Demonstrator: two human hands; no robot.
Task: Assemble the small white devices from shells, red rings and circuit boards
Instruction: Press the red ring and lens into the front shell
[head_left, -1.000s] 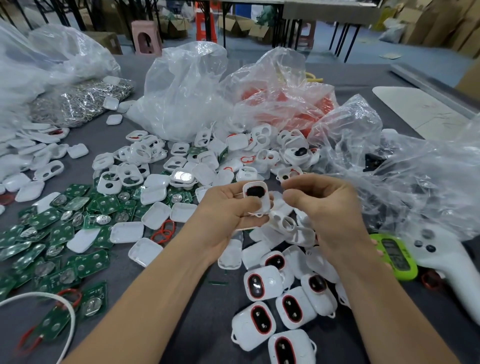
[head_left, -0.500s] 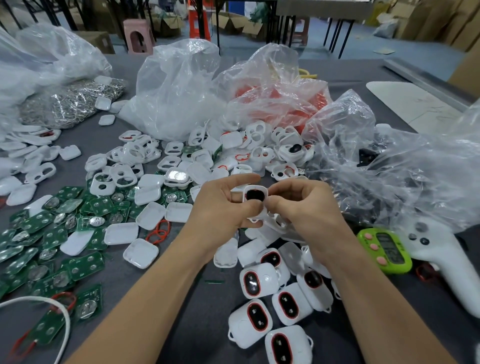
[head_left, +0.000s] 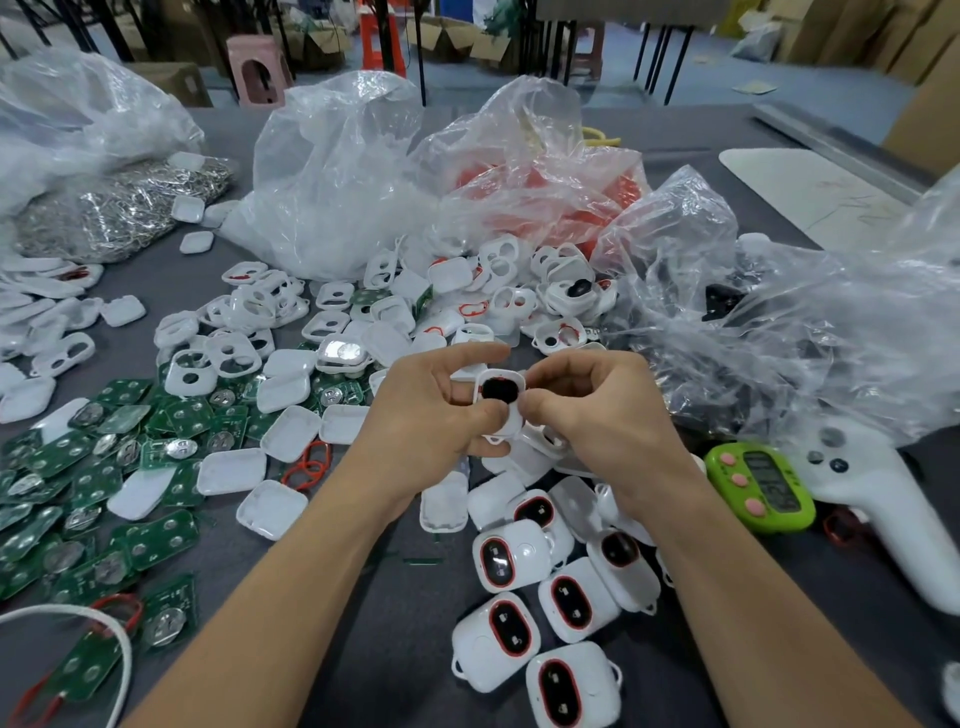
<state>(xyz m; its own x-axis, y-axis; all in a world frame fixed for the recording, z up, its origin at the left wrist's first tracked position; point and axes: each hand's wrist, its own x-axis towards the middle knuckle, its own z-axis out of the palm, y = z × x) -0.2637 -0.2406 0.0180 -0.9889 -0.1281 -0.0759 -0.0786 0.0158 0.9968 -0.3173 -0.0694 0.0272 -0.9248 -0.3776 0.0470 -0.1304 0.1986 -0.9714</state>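
Note:
My left hand (head_left: 436, 421) and my right hand (head_left: 602, 410) meet over the table's middle and together hold one white shell (head_left: 500, 400) with a black insert and a thin red ring at its opening. Thumbs and fingertips of both hands pinch its sides. Several finished white devices (head_left: 514, 561) with red-rimmed black windows lie just below my hands. Green circuit boards (head_left: 93, 467) are spread at the left. Loose red rings (head_left: 309, 465) lie beside white shell lids (head_left: 231, 470). Empty white shells (head_left: 228, 353) are heaped behind.
Clear plastic bags (head_left: 343, 176) stand at the back, one holding red parts (head_left: 561, 197). A crumpled bag (head_left: 779, 332) fills the right. A green timer (head_left: 761, 488) and a white controller (head_left: 883, 499) lie at the right. A white cable (head_left: 104, 623) curves at the lower left.
My right hand has closed in from the right onto the shell that my left hand held. The camera view shifted slightly.

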